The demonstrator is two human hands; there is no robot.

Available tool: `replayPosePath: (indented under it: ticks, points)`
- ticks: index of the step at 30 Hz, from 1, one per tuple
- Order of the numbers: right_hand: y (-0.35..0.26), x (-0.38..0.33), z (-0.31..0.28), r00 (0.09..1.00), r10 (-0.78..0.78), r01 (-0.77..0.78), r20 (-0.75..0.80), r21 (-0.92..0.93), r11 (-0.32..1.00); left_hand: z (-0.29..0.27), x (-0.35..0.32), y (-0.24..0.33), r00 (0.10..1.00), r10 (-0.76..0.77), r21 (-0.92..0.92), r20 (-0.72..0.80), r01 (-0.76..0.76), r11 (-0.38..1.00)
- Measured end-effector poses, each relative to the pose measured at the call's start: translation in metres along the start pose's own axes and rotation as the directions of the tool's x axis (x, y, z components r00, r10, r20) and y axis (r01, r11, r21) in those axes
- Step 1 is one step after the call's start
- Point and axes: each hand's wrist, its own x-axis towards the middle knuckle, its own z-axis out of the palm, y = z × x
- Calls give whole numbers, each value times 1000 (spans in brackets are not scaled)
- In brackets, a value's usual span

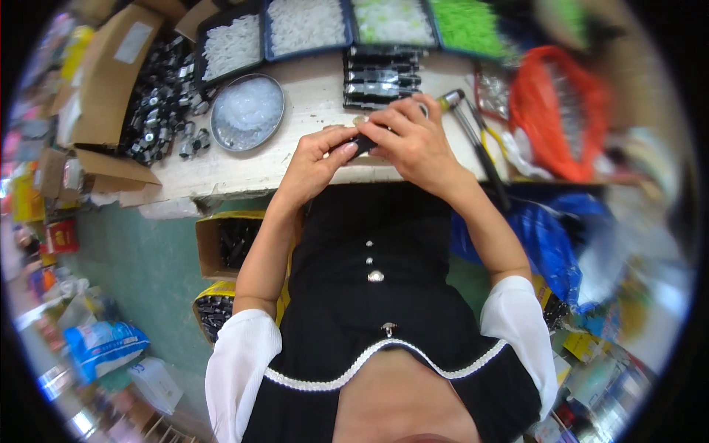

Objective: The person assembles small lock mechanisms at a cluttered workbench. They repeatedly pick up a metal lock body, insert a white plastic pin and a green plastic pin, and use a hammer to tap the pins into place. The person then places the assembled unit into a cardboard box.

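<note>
Above the near edge of the white worktable, both my hands meet around a small black part [362, 145], mostly covered by fingers. My left hand [314, 164] pinches its near left end between thumb and fingers. From the other side my right hand [419, 148] closes over it with curled fingers. A small pale round bit [360, 119] shows beside the right fingertips. Just past the right knuckles sticks out a cylinder with a yellow-green and black end [450, 99]; whether the hand touches it I cannot tell. A stack of black, shiny tube-like pieces [380, 77] lies beyond my hands.
A round metal dish [278, 118] of translucent bits stands left, near a carton [111, 81] and black-and-silver parts [159, 103]. Trays of white and green pieces [465, 26] line the back. Pliers [491, 136], a dark rod [484, 159] and a red bag [528, 96] lie right.
</note>
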Motion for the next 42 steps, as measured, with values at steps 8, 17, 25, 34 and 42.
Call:
replayPosePath:
  ticks: [8,17,25,34,42]
  points:
    - [4,-11,24,981,189,-192,51,71,979,-22,2,-8,917,372,508,-143,-255,823]
    - [-2,-10,50,969,224,-234,107,96,967,-23,-5,-29,938,302,483,-173,-186,855]
    - [-4,-6,54,966,226,-238,123,96,966,-24,-2,-38,925,345,515,-158,-221,828]
    - [-4,-5,54,969,209,-222,136,95,970,-27,-1,-39,926,353,536,-132,-233,812]
    - [-6,-5,55,966,210,-223,151,76,972,-29,0,-40,940,321,565,-112,-205,799]
